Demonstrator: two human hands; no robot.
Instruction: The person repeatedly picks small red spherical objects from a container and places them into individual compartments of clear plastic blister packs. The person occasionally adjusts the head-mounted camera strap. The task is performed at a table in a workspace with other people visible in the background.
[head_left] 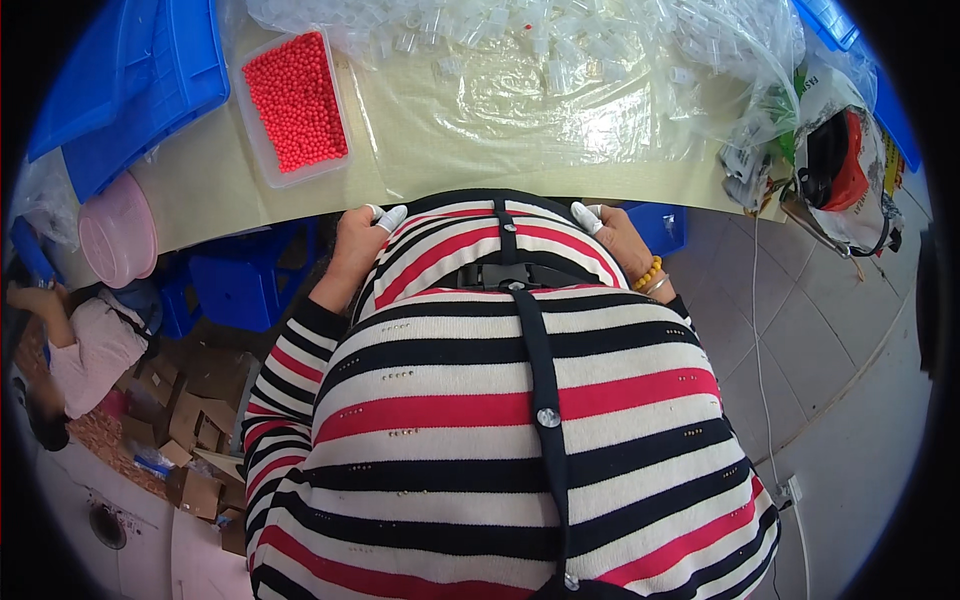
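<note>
My left hand [357, 243] and my right hand [622, 243] are at either side of my waist, close to the table's near edge. White covers sit on the thumb and a fingertip of each. Both hands are closed at the lower edge of my striped cardigan [455, 240], thumbs on the cloth; the other fingers are mostly hidden. A yellow bead bracelet [648, 273] circles my right wrist. Beyond the left hand, a clear tub of red beads [292, 105] stands on the table. Many small clear plastic pieces [560, 40] lie heaped along the far side.
Clear sheeting covers the yellowish table [440, 150]. Blue trays [150, 90] and a pink tub [118, 230] are at left, a bag [850, 160] at right. Below stand blue stools [250, 280] and cardboard boxes [195, 420]. Another person [95, 345] is at far left.
</note>
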